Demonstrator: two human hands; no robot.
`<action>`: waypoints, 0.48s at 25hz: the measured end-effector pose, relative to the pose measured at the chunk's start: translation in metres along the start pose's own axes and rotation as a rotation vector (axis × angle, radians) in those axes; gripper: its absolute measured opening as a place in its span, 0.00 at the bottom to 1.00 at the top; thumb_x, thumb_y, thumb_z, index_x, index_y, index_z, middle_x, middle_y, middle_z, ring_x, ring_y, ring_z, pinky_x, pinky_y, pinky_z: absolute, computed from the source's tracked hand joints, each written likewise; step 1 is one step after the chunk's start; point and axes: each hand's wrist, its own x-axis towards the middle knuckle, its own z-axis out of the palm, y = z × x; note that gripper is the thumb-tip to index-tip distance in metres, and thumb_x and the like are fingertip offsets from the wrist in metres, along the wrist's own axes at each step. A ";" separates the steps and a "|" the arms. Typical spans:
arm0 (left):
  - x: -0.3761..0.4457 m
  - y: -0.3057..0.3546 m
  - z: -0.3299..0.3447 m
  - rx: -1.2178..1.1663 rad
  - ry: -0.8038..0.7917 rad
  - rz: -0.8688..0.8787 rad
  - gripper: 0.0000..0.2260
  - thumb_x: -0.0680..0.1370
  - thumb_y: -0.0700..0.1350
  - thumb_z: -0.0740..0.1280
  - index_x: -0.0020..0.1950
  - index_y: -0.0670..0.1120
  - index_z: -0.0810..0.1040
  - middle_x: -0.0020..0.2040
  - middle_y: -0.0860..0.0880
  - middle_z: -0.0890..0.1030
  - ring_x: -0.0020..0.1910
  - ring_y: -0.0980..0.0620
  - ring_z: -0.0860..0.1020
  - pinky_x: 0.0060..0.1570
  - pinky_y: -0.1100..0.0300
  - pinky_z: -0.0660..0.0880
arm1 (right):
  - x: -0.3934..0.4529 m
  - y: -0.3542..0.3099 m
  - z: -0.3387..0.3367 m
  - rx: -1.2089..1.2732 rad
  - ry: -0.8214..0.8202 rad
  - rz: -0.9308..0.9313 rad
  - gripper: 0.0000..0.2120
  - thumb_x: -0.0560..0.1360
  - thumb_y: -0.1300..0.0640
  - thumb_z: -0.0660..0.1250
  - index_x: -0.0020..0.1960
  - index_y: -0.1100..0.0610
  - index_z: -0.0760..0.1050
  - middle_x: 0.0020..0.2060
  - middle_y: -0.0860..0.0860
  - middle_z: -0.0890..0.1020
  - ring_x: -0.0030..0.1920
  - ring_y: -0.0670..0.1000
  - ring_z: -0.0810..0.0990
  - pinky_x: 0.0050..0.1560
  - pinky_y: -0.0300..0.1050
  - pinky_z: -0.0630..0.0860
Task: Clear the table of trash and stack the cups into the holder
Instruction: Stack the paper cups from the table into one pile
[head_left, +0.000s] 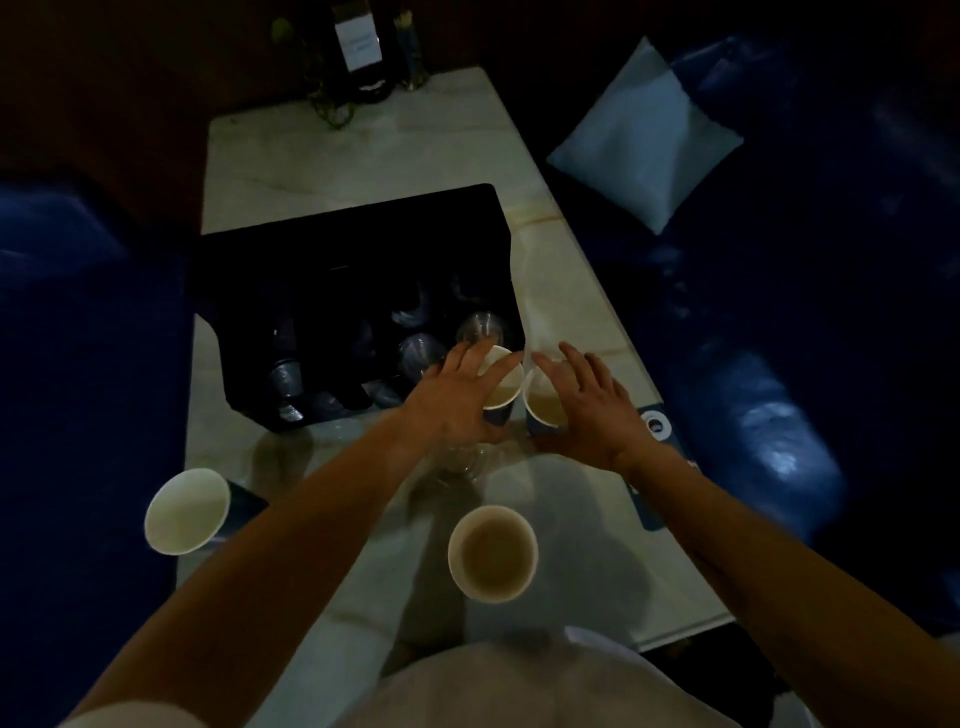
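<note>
1. A pale tabletop (363, 171) runs away from the camera between dark blue seats, dimly lit; poor light is itself a hazard, since clear plastic is hard to see.
2. A black holder (358, 244) sits mid-table, with clear cups in its compartments; its near edge is just beyond both hands, so a hasty lift could knock it.
3. The left hand (452, 400) wraps, grip closed, around a dark paper cup (501, 387) beside the holder.
4. The right hand (587, 400) curls against a second paper cup (545, 408), touching the first; whether that grip has fully closed cannot be told.
5. Both cups appear to hold brownish liquid, so tilting or nesting them now would likely spill it.
6. Two more paper cups wait nearer: one centre (492, 553), one overhanging the left edge (187, 510), where a brushing forearm might tip it off.
</note>
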 end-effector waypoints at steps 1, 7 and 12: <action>0.002 0.000 0.002 0.015 0.008 0.000 0.43 0.71 0.62 0.69 0.77 0.61 0.45 0.80 0.47 0.47 0.78 0.40 0.48 0.73 0.36 0.55 | 0.001 0.000 0.001 0.009 0.009 -0.005 0.51 0.64 0.35 0.73 0.75 0.38 0.44 0.78 0.49 0.48 0.77 0.62 0.50 0.69 0.67 0.60; 0.001 0.003 0.013 -0.125 0.168 -0.033 0.34 0.71 0.56 0.70 0.74 0.60 0.58 0.77 0.47 0.56 0.74 0.40 0.56 0.67 0.37 0.67 | -0.005 0.003 0.006 0.102 0.119 0.022 0.44 0.66 0.42 0.75 0.73 0.38 0.52 0.74 0.51 0.59 0.67 0.61 0.68 0.54 0.61 0.77; -0.013 0.008 0.018 -0.224 0.251 -0.091 0.34 0.70 0.55 0.70 0.72 0.62 0.58 0.75 0.50 0.58 0.72 0.41 0.58 0.61 0.39 0.73 | -0.024 0.003 0.007 0.155 0.123 0.094 0.43 0.67 0.42 0.75 0.74 0.40 0.53 0.74 0.51 0.59 0.68 0.60 0.67 0.56 0.61 0.77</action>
